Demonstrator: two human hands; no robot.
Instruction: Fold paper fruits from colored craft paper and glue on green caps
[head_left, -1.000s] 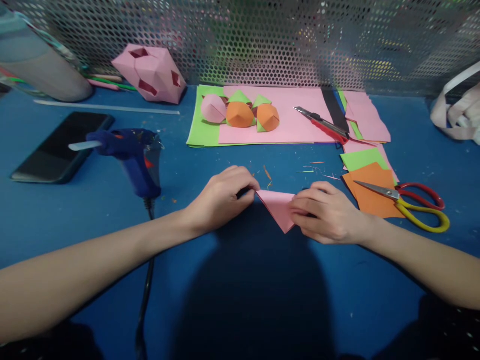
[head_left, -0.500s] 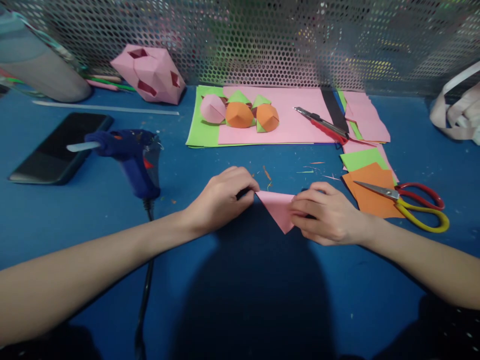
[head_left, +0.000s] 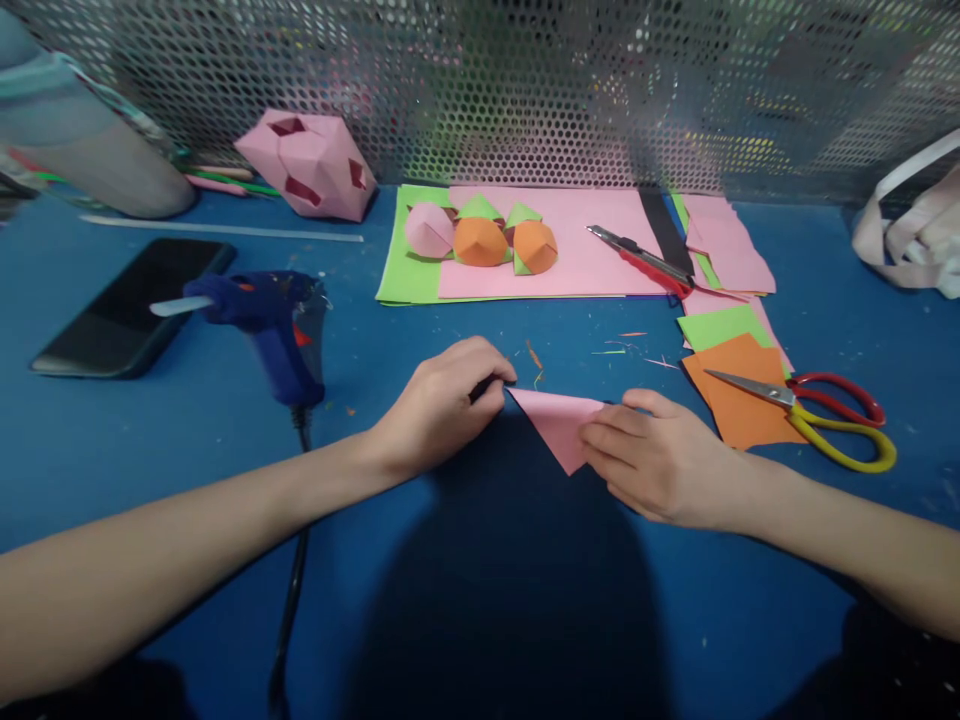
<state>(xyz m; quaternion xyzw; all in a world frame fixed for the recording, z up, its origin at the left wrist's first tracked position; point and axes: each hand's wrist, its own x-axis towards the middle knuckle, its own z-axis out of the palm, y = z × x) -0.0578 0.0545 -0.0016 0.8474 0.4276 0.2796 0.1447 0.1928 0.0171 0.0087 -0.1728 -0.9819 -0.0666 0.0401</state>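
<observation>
A small pink paper [head_left: 553, 420], folded into a triangle with its point toward me, lies on the blue table between my hands. My left hand [head_left: 457, 405] has thumb and forefinger pinched at its left corner. At the right end, the fingers of my right hand [head_left: 656, 455] are closed together over the paper and hide that corner. Thin paper scraps [head_left: 534, 355] lie just beyond the fold. To the left of my hands rests a blue glue gun [head_left: 274, 335] with a white glue stick at its back.
A phone [head_left: 127, 310], bottle [head_left: 112, 150] and pink paper ornament [head_left: 311, 165] stand at left. Coloured sheets [head_left: 592, 265] bear orange and pink folded pieces [head_left: 480, 240] and a red cutter [head_left: 645, 262]. Scissors [head_left: 799, 400] lie over orange paper squares [head_left: 739, 420]. White ribbon [head_left: 915, 230] sits far right.
My right hand has shifted slightly down and right along the pink paper, so more of its top edge shows. My left hand stays at the left corner. The view has tilted a little.
</observation>
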